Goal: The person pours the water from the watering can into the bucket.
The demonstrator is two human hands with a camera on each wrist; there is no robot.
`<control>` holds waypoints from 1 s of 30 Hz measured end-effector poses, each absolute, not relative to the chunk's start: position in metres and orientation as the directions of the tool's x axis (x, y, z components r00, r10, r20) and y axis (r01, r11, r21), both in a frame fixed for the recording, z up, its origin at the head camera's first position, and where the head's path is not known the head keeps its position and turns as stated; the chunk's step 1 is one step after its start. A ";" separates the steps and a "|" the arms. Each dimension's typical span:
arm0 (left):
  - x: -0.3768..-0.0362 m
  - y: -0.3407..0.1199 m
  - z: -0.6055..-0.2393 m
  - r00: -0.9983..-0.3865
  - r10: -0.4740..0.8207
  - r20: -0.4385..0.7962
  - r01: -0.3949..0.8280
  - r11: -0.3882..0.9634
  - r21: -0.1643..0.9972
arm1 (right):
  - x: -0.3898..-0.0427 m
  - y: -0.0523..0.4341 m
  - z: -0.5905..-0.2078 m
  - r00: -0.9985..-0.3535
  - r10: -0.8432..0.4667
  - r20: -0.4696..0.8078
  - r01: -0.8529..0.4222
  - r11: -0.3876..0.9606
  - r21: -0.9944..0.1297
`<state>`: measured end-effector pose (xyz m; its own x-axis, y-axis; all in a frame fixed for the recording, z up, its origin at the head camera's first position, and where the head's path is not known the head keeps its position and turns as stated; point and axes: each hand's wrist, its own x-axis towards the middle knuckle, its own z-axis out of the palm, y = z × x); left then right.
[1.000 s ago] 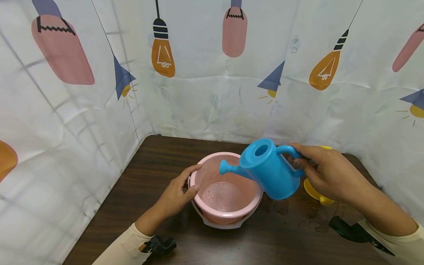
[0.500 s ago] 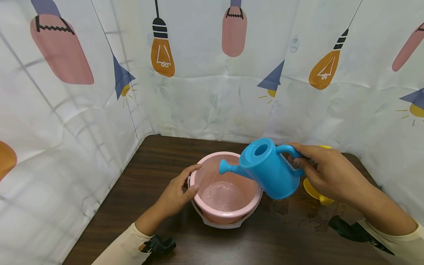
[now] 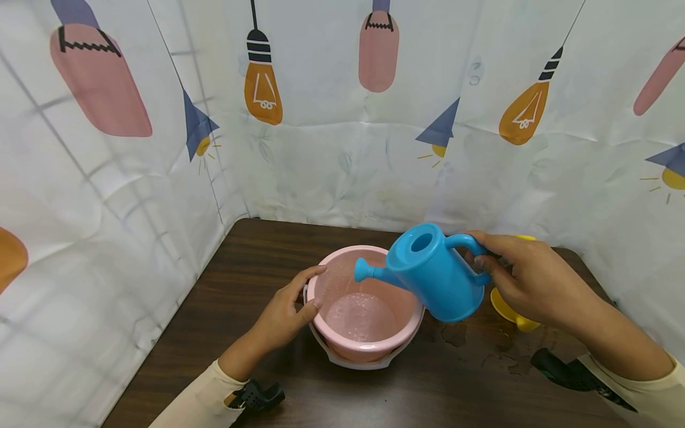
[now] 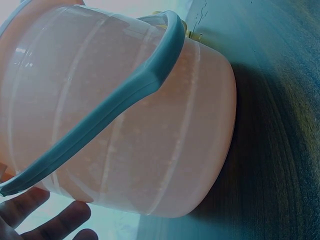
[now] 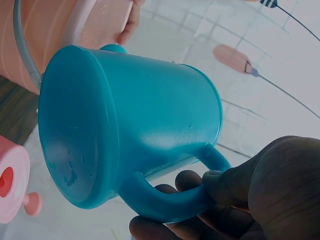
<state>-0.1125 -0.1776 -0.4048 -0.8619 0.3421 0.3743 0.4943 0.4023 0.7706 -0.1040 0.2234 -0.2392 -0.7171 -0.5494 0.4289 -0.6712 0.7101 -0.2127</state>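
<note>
My right hand grips the handle of a blue watering can, its fingers curled round the loop in the right wrist view. The can is tilted left, its spout over the mouth of a pink bucket. Faint thin streams fall from the spout, and bubbly water covers the bucket's bottom. My left hand holds the bucket's left rim, with thumb and forefinger on it. Other left fingers lie beside the bucket's wall. A grey bail handle hangs down the side.
A yellow object stands behind my right hand, mostly hidden. The right wrist view has a pink thing with a round hole and a knob. Wet patches mark the dark wood table. A printed curtain hangs behind.
Both hands, the watering can and the bucket stay in place. The bubbles on the water in the bucket shift slightly.
</note>
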 end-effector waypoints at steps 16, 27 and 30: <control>-0.113 -0.178 -0.405 -0.861 0.343 0.375 0.496 0.406 0.768 | -0.104 0.224 -0.239 -0.710 -0.555 0.434 -0.673 0.715 -0.187; -0.112 -0.178 -0.405 -0.861 0.344 0.374 0.495 0.406 0.768 | -0.104 0.224 -0.239 -0.717 -0.553 0.424 -0.671 0.712 -0.206; -0.112 -0.178 -0.404 -0.861 0.345 0.374 0.495 0.401 0.771 | -0.104 0.224 -0.239 -0.716 -0.554 0.425 -0.672 0.712 -0.204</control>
<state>-0.1119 -0.1778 -0.4045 -0.8610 0.3445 0.3742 0.4953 0.4010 0.7706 -0.1042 0.2240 -0.2393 -0.7157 -0.5539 0.4254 -0.6722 0.7117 -0.2042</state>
